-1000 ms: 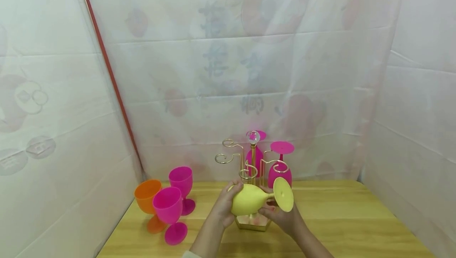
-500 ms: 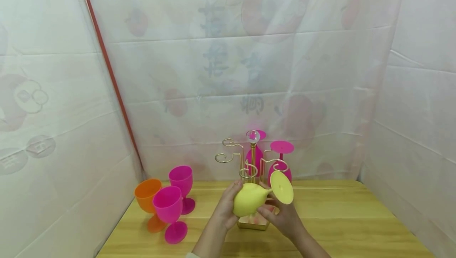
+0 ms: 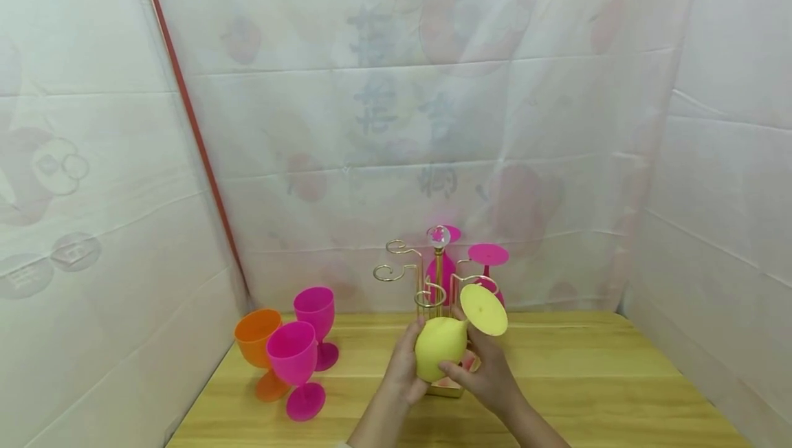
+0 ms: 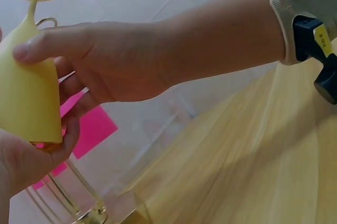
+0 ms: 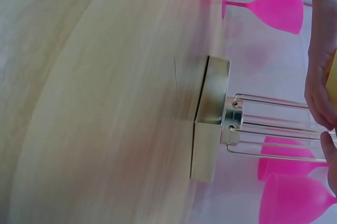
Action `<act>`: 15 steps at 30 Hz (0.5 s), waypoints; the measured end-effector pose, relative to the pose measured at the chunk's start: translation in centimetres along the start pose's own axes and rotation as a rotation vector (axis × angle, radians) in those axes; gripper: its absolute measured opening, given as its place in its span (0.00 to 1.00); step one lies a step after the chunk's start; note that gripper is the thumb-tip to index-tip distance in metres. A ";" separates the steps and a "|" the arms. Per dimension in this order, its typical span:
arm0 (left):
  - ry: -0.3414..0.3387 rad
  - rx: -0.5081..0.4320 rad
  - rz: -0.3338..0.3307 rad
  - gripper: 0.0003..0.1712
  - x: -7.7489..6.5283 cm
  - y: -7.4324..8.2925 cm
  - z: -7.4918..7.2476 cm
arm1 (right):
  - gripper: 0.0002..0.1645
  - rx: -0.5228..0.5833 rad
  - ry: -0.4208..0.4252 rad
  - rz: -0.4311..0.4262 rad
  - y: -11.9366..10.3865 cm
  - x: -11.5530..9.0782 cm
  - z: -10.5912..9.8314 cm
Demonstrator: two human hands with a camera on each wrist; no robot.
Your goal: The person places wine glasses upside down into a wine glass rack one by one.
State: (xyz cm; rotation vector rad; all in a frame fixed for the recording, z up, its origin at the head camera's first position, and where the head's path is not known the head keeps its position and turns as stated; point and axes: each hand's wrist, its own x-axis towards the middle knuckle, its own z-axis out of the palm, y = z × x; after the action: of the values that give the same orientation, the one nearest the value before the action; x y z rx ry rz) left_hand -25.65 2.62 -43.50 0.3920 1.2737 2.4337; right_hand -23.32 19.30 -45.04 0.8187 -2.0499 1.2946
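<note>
In the head view a yellow goblet (image 3: 441, 348) is held in front of a gold goblet rack (image 3: 440, 276). It leans with its foot up to the right and its mouth down to the left. My left hand (image 3: 405, 362) grips the bowl near the rim. On the stem side, my right hand (image 3: 489, 372) holds the goblet, its thumb across the bowl. The left wrist view shows that thumb flat on the yellow side, while left fingers curl around the rim below. Two pink goblets (image 3: 489, 253) hang upside down at the rack's back and right.
At the left of the wooden table (image 3: 588, 379) stand an orange goblet (image 3: 256, 341) and two upright pink goblets (image 3: 292, 359). The rack has curled wire arms, a crystal ball (image 3: 438, 236) on top and a hexagonal base (image 5: 213, 92). A pale sheet (image 3: 544, 125) hangs behind.
The yellow goblet has turned from nearly sideways to a steeper tilt, its foot rising and shifting left. My left hand has moved slightly right with it. The other goblets have stayed put.
</note>
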 end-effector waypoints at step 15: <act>0.057 -0.085 -0.002 0.30 -0.1 -0.9 0.6 | 0.51 -0.020 0.035 0.102 -5.6 1.3 0.0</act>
State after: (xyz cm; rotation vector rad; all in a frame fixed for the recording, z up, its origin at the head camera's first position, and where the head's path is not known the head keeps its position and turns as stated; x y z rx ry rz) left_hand -25.15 3.49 -43.88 0.3001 1.1884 2.5041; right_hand -19.95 17.18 -40.90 0.6852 -2.0971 1.3321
